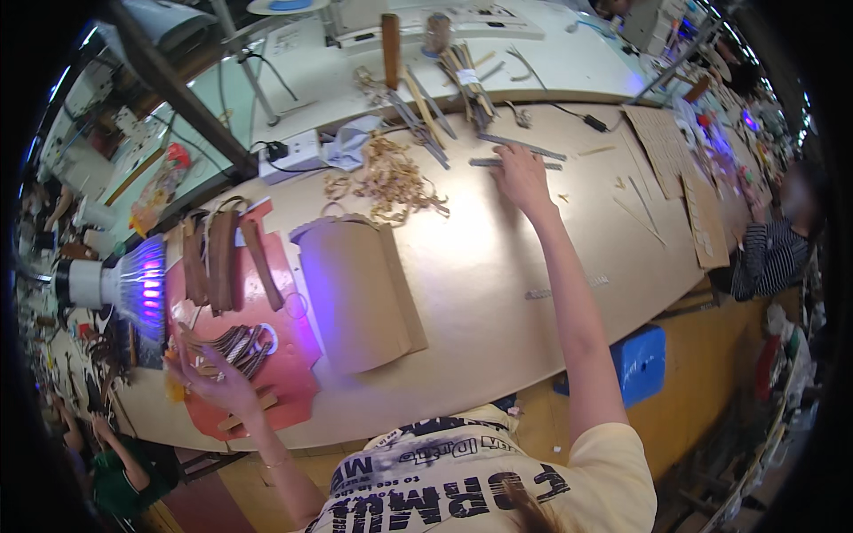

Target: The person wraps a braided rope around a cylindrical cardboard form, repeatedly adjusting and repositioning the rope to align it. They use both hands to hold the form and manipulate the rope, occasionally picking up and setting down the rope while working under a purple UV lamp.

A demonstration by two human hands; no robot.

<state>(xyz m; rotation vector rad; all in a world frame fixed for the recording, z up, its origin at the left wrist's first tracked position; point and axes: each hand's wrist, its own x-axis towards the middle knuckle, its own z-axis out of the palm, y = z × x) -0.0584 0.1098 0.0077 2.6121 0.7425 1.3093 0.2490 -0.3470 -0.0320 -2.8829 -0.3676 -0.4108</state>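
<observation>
Grey strips point(482, 163) under right hand point(526, 184), fingers' pinch unclear; left hand point(222, 384) near woven straps point(247, 345), fingers spread; black-lettered shirt point(604, 480).

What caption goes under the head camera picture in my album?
Right hand over gray strips, left hand near patterned strips on a pink mat.

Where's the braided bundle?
Head view, left side: the braided bundle lies on the red mat by the left hand, below the brown straps.
</observation>
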